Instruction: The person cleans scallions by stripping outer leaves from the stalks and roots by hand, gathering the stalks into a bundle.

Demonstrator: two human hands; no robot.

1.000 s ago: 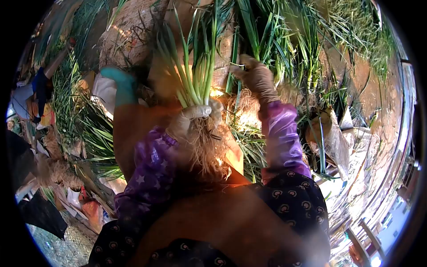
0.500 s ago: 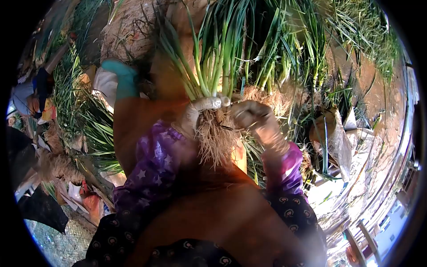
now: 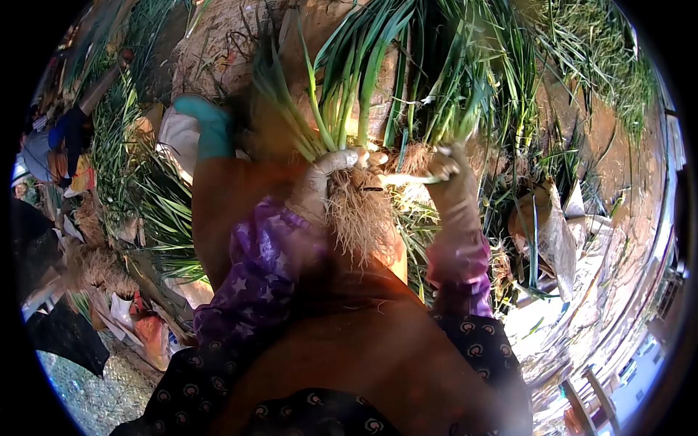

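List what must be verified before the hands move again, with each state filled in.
1. Left hand closed around the green bunch just above its roots: ok.
2. Roots hanging below that hand: ok.
3. Right hand apart from the left: ok.
4. Pale strip at the right fingers fully free of the bunch: cannot tell.

The brown floor [image 3: 602,149] over there is strewn with greenery: a thick spread of stalks [image 3: 502,80] lies ahead, loose leaves [image 3: 163,218] off to the left. I can see roots [image 3: 102,267] heaped farther left, and a crumpled pale sheet [image 3: 558,254] on the right.
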